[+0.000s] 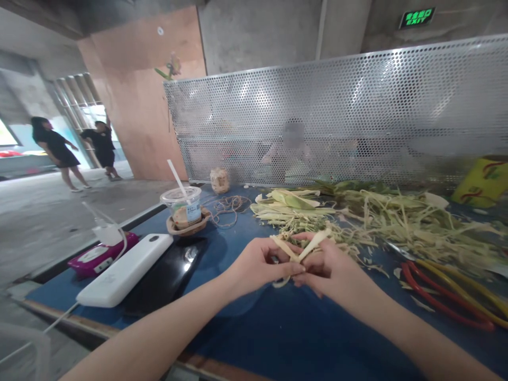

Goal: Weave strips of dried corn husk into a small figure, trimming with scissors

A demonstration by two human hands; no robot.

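My left hand (262, 264) and my right hand (327, 262) meet above the blue table, with fingers closed on a pale corn husk strip (315, 244). The strip forms a V, its two ends pointing up and outward from the fold pinched between my fingertips. A pale curved end hangs below my left fingers. Just beyond my hands lie layered green and cream corn husks (293, 201), along with thin stringy bits. To the right spreads a larger heap of shredded husks (405, 222).
Scissors with red and yellow handles (444, 296) lie at right. On the left are a lidded cup (184, 203) with a straw, a white power bank (127, 270), a dark phone (166, 275) and a purple power strip (103, 254). A perforated metal screen (337, 116) stands behind. Two people stand far left.
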